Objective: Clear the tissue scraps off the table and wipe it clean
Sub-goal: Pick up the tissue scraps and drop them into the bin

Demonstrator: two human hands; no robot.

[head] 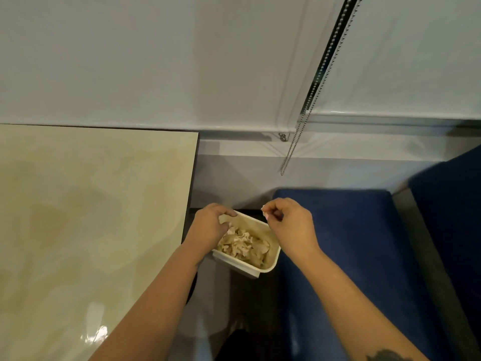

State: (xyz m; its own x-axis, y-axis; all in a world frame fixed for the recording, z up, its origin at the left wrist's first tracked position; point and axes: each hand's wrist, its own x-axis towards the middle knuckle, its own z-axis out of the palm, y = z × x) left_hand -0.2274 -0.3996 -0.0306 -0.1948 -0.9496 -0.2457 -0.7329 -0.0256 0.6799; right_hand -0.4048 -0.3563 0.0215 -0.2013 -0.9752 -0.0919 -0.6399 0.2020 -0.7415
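The left hand [210, 225] grips the bin [270, 259] rim beside the counter [91, 204], while the right hand [291, 227] fingers [270, 208] pinch 1 tissue scrap [263, 209] above the bin.

Single head-worn wide-angle view, looking forward and steeply down from close above both forearms; desk [91, 217] at left, wall ahead.

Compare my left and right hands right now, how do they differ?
The left hand curls over the white bin's near-left rim, fingers dipping toward the tissue scraps inside; the right hand hovers above the bin's far right corner, touching no rim. The right hand pinches a small tissue bit; the left pinches none. Both are over the bin.
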